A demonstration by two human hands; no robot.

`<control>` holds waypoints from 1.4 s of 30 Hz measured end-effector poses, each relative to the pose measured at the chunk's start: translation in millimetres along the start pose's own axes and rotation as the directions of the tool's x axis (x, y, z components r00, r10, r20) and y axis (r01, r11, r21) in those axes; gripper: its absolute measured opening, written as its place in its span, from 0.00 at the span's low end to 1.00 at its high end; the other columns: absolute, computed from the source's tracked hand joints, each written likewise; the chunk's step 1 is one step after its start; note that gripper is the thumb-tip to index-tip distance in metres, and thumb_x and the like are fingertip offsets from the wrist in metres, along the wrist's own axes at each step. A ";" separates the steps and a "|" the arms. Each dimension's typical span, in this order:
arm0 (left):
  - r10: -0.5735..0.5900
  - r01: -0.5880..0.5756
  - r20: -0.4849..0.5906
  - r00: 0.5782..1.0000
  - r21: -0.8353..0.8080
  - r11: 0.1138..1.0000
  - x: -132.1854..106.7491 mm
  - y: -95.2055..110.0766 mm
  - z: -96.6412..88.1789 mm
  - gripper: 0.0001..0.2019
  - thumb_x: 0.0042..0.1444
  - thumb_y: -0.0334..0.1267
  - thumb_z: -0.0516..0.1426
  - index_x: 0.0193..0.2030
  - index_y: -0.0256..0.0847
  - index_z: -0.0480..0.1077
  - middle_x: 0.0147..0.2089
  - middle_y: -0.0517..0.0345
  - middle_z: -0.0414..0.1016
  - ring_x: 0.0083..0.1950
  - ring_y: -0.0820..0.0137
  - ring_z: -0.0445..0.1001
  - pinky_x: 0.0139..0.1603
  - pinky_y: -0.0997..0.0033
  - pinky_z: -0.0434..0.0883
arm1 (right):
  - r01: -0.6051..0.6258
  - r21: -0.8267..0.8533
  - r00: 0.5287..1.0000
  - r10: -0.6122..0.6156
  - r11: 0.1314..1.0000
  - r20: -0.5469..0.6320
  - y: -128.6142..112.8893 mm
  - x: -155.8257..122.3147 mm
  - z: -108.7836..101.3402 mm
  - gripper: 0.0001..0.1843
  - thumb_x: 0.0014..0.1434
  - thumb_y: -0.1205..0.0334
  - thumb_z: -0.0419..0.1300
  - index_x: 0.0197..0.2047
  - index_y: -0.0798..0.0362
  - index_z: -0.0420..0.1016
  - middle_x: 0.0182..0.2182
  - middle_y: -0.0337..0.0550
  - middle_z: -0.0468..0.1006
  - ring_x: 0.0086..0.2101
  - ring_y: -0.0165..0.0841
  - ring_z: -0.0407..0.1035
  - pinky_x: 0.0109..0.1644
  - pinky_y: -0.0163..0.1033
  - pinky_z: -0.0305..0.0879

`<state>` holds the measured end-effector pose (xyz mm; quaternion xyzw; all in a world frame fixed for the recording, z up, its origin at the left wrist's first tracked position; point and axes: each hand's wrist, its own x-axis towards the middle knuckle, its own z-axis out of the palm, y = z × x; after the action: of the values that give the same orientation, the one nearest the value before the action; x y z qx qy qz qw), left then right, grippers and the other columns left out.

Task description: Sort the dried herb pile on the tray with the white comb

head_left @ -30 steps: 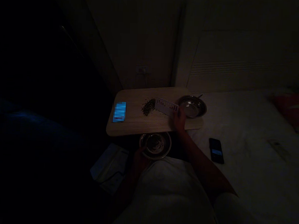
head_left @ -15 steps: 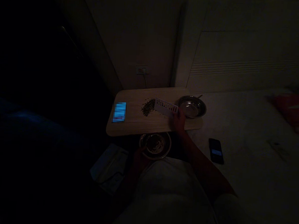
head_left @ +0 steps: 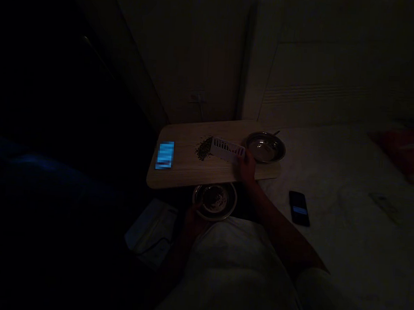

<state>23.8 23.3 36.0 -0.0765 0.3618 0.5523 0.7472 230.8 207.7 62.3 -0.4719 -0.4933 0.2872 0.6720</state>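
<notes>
In dim light my right hand [head_left: 247,168] is closed on one end of a pale slotted plastic piece [head_left: 227,152]. Its other end touches or overlaps the right side of a scattered pile of small dark bits [head_left: 203,149] on the wooden tabletop [head_left: 182,165]; the bits are too small to name. Below the table's front edge my left hand [head_left: 193,219] grips the left rim of a metal bowl [head_left: 215,200]. More dark bits lie in this bowl. Beside my right hand, a second metal bowl [head_left: 264,148] stands on the table's right end, with a thin handle sticking out behind it.
A lit screen [head_left: 165,155] lies at the table's left end. To the right, a dark phone [head_left: 299,208] rests on a white-covered bed [head_left: 334,180], with red cloth [head_left: 403,153] farther off. A wall socket [head_left: 196,96] with a cable is behind the table. A pale box-like object [head_left: 152,231] sits low at left.
My right hand and the slotted piece have shifted slightly to the left, toward the pile. My left hand and its bowl have hardly moved. The picture is a little darker.
</notes>
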 end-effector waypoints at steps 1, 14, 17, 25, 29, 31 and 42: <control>0.009 -0.009 -0.020 1.000 0.006 1.000 0.0 -0.3 0.5 0.26 0.55 0.31 0.58 0.63 0.34 0.73 0.49 0.40 0.85 0.56 0.47 0.82 0.65 0.40 0.70 | 0.000 0.000 1.000 0.000 1.000 0.001 -0.4 -0.1 -0.1 0.19 0.58 0.50 0.64 0.49 0.51 0.78 0.49 0.48 0.83 0.51 0.42 0.75 0.66 0.56 0.67; 0.026 -0.021 -0.079 0.996 0.063 0.998 -3.7 0.0 7.3 0.23 0.57 0.31 0.58 0.60 0.37 0.75 0.47 0.45 0.86 0.54 0.51 0.83 0.63 0.47 0.74 | -0.007 -0.007 1.000 0.007 1.000 0.010 -0.3 -0.5 -6.6 0.21 0.56 0.49 0.65 0.50 0.51 0.77 0.48 0.48 0.83 0.50 0.43 0.75 0.64 0.55 0.68; 0.052 -0.046 -0.110 0.993 0.052 0.998 -4.5 -0.6 6.7 0.24 0.57 0.31 0.58 0.61 0.35 0.74 0.45 0.44 0.86 0.51 0.52 0.84 0.62 0.46 0.74 | 0.003 0.000 1.000 -0.003 1.000 0.004 -0.2 0.0 -5.4 0.20 0.57 0.49 0.64 0.49 0.51 0.78 0.47 0.48 0.83 0.49 0.42 0.76 0.63 0.54 0.69; 0.029 -0.027 -0.154 0.988 0.012 1.000 -4.5 -0.7 8.2 0.25 0.56 0.30 0.58 0.61 0.34 0.74 0.47 0.42 0.86 0.55 0.49 0.82 0.64 0.45 0.73 | 0.003 -0.013 1.000 -0.003 1.000 -0.005 4.8 -2.9 -8.5 0.21 0.57 0.50 0.64 0.51 0.50 0.77 0.48 0.48 0.83 0.50 0.43 0.76 0.63 0.55 0.69; -0.035 0.037 -0.123 0.992 0.014 0.999 -6.0 -0.2 9.8 0.24 0.56 0.32 0.58 0.61 0.35 0.74 0.48 0.41 0.85 0.57 0.47 0.81 0.64 0.39 0.71 | -0.021 0.018 1.000 0.021 1.000 0.004 4.7 -3.0 -10.3 0.20 0.56 0.51 0.65 0.50 0.51 0.78 0.47 0.48 0.83 0.49 0.42 0.76 0.62 0.55 0.70; -0.018 0.019 -0.115 0.993 0.009 1.000 -5.6 -0.4 9.2 0.24 0.56 0.32 0.58 0.61 0.34 0.74 0.49 0.41 0.85 0.56 0.48 0.81 0.64 0.42 0.72 | -0.036 0.031 0.999 0.036 0.999 0.012 4.1 -2.2 -10.5 0.20 0.55 0.51 0.65 0.49 0.51 0.78 0.47 0.48 0.83 0.49 0.43 0.76 0.62 0.56 0.69; 0.039 -0.034 -0.131 0.991 0.045 0.998 -0.2 -0.6 1.3 0.24 0.57 0.31 0.58 0.62 0.34 0.74 0.47 0.43 0.85 0.52 0.50 0.83 0.62 0.46 0.74 | 0.000 0.033 0.998 -0.002 0.999 0.061 7.3 3.6 -4.1 0.20 0.57 0.48 0.65 0.49 0.50 0.77 0.46 0.46 0.83 0.48 0.42 0.76 0.62 0.54 0.70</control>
<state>24.9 23.5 36.9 -0.0902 0.4234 0.5517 0.7129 236.5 212.2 56.7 -0.4517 -0.5089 0.3093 0.6644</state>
